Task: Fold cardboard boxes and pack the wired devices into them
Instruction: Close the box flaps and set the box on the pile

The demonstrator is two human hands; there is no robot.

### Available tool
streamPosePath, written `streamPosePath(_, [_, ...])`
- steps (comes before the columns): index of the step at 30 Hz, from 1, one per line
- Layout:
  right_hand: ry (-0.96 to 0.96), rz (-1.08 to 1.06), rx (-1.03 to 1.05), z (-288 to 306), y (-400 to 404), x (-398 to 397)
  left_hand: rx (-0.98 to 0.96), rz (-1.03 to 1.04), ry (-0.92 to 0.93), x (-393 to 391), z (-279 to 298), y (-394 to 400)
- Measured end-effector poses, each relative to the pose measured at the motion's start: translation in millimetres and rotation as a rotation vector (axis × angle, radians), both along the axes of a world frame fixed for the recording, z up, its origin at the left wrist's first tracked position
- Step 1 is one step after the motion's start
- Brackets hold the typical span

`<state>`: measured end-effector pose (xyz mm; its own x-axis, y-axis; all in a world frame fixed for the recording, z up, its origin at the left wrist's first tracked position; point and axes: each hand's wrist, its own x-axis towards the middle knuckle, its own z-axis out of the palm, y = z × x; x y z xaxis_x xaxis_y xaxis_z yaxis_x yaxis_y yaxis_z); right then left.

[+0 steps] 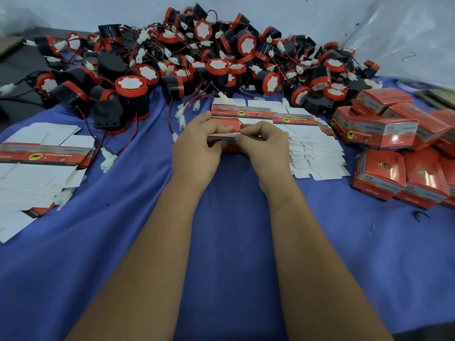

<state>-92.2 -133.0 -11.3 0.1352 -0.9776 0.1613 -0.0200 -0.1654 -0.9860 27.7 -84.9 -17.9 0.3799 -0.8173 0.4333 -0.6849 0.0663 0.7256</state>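
Hands (197, 146) fold a box (225, 126) over blue cloth (234, 230).

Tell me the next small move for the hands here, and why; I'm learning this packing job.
Probably finish tucking the flap shut. Both the left hand and the right hand grip a half-formed box, the right pinching a white flap at its end. No device shows inside it that I can see, so this end likely needs closing before one is taken from the pile.
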Motion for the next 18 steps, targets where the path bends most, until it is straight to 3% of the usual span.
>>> streamPosePath(4, [0.023,0.034,-0.073,-1.6,4.4,-0.4,0.014,0.021,0.021,-0.1,0.4,-1.5])
streamPosePath(11, [0.304,-0.031,-0.199,-5.8,0.3,6.0,0.068,0.011,0.042,-1.7,-0.9,-3.0])
streamPosePath(18, [0.339,0.004,-0.26,-7.3,4.6,11.2,0.118,-0.044,0.006,0.0,-2.3,-3.2])
